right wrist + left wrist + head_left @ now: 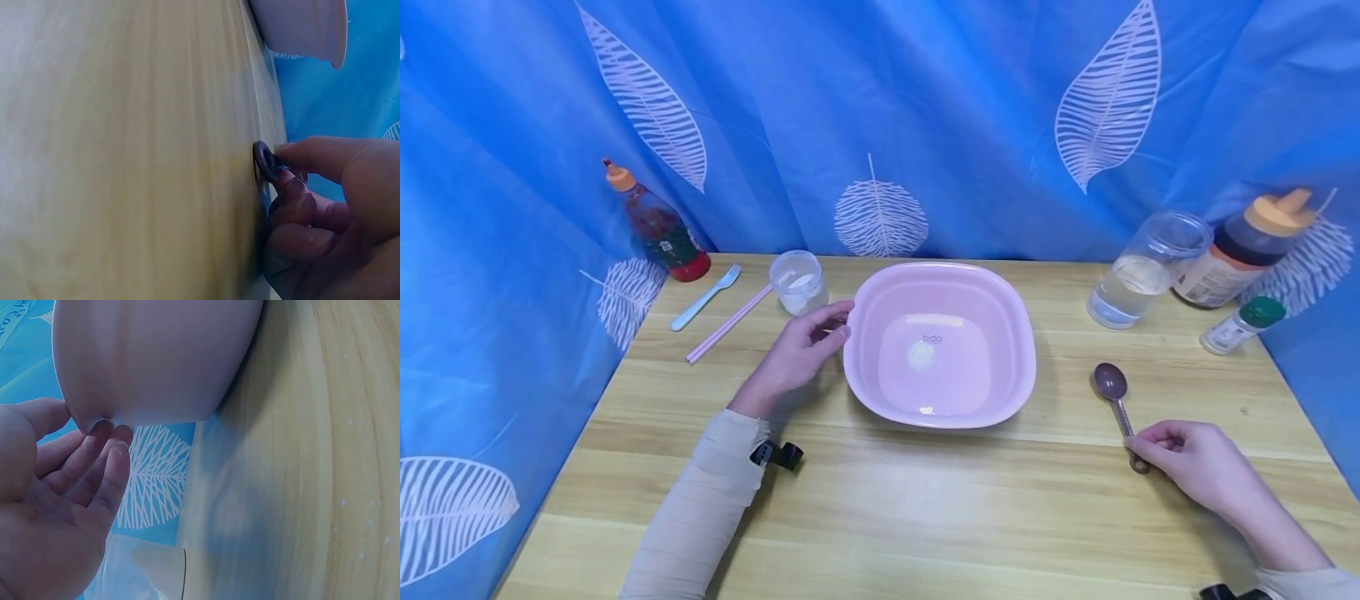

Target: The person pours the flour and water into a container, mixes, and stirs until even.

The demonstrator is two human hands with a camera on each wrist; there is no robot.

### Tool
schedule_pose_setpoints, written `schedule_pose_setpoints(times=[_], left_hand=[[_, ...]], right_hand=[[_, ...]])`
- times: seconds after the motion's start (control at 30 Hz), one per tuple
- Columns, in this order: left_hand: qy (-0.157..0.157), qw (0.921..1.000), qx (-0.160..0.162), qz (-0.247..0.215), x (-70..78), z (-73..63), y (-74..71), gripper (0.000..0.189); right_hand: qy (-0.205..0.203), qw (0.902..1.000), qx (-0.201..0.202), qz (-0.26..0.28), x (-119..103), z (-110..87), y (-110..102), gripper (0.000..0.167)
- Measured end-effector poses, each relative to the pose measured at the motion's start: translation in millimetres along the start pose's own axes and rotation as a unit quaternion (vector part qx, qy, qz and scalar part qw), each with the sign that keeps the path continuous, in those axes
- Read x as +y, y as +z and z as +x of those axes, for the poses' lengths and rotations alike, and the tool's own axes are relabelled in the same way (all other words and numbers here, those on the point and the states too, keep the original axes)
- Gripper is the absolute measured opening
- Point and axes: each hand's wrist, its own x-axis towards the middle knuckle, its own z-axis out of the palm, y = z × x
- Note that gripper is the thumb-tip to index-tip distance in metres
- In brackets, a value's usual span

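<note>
A pink plastic basin [940, 412] stands at the middle of the table, with nothing in it but a small printed mark on its floor. My left hand [801, 354] pinches its left rim; in the left wrist view the thumb lies on the rim and the fingertips [117, 453] curl beneath it. At the right, a brown measuring spoon [1110, 382] lies bowl-away on the wood. My right hand [1202, 462] holds its handle between thumb and fingers. The ring at the handle's end [265, 161] shows in the right wrist view; the bowl is hidden there.
Behind my left hand stands a clear cup of white stuff [801, 287]. Pink chopsticks [730, 323], a light-blue fork [703, 298] and a red sauce bottle [662, 229] are farther left. Back right are a water jar [1123, 292], a dark sauce bottle [1225, 262] and a green-capped shaker [1240, 325].
</note>
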Motion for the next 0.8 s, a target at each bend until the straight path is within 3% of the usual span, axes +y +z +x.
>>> schedule_pose_setpoints(times=[0.43, 0.67, 0.8], left_hand=[[0.004, 1.0, -0.002, -0.003, -0.8, 0.3, -0.3, 0.046], [-0.005, 1.0, 0.002, -0.001, -2.9, 0.2, 0.0, 0.046], [-0.015, 0.9999, 0.001, -0.002, -2.9, -0.1, -0.2, 0.047]], right_hand=[[-0.017, 0.9997, -0.014, 0.01, -3.2, -2.3, 5.0, 0.02], [-0.041, 0.9985, 0.035, 0.006, -4.1, -2.6, 4.4, 0.021], [-0.048, 0.9968, 0.056, 0.029, -5.9, -1.2, -0.8, 0.021]])
